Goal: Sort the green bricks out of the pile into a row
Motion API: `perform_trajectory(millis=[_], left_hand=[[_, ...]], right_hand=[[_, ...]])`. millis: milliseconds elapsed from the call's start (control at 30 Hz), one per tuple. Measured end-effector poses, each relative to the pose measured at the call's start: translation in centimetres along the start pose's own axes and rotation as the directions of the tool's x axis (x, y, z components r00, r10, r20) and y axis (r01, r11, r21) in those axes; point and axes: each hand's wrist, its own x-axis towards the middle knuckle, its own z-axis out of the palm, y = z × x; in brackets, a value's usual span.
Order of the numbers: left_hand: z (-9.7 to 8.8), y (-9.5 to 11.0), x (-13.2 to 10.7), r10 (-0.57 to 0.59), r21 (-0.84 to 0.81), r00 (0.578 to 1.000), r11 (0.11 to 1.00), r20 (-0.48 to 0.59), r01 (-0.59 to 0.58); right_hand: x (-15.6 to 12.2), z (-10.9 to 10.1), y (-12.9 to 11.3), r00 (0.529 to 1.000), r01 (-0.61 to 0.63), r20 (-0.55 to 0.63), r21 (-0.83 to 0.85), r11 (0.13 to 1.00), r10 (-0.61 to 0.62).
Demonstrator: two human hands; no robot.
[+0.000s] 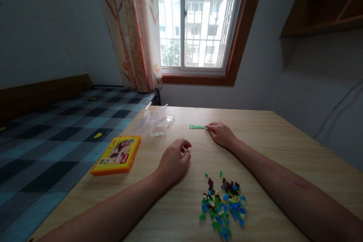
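Left hand [176,160] and right hand [221,133], bare; left forearm [113,210], bare; right forearm [279,176], bare, faint mark [303,186], possibly shadow.

The right hand [221,134] had its fingertips at the right end of a row of small green building bricks [194,127] on the wood-grain table [249,124]. The left hand [175,160], fingers loosely curled, was between an orange-and-yellow box [117,155] and a mixed-colour brick pile [225,207]. Clear plastic containers [157,124] stood beyond the box.
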Motion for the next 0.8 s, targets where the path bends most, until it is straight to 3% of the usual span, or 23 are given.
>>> perform_trajectory(millis=[100, 167, 200, 267, 333, 400, 433, 633, 800], left_hand=[[0.0, 0.0, 0.0, 0.003, 0.006, 1.0, 1.0, 0.002, -0.003], [0.0, 0.0, 0.0, -0.004, 0.011, 1.0, 1.0, 0.005, 0.004], [-0.1, 0.0, 0.0, -0.007, 0.011, 1.0, 1.0, 0.006, 0.007], [-0.1, -0.1, 0.0, -0.008, 0.008, 1.0, 1.0, 0.006, 0.008], [-0.1, -0.1, 0.0, -0.005, 0.007, 1.0, 1.0, 0.008, 0.005], [-0.1, 0.0, 0.0, -0.006, 0.01, 1.0, 1.0, 0.011, 0.006], [-0.1, 0.0, 0.0, -0.009, 0.012, 1.0, 1.0, 0.01, 0.009], [-0.1, 0.1, 0.0, -0.019, 0.008, 1.0, 1.0, 0.013, 0.019], [0.0, -0.2, 0.1, -0.01, 0.004, 1.0, 1.0, 0.012, 0.01]], right_hand=[[0.1, -1.3, -0.1, 0.998, -0.048, 0.038, 0.027, 0.999, 0.047], [0.3, -3.0, -0.1, 0.973, -0.085, 0.223, 0.087, 0.993, 0.064], [0.3, -4.0, -0.1, 0.928, -0.11, 0.369, 0.139, 0.984, 0.052], [0.3, -6.1, -0.5, 0.741, -0.188, 0.67, 0.257, 0.948, -0.034], [0.2, -7.6, -1.3, 0.549, -0.293, 0.829, 0.312, 0.904, -0.108], [0.0, -8.3, -2.4, 0.417, -0.358, 0.9, 0.291, 0.887, -0.127], [-0.2, -8.3, -3.0, 0.377, -0.362, 0.917, 0.272, 0.892, -0.126], [-0.4, -7.1, -5.5, 0.252, -0.289, 0.956, 0.223, 0.931, -0.151], [-0.4, -7.2, -6.5, 0.252, -0.191, 0.948, 0.246, 0.95, -0.195]])
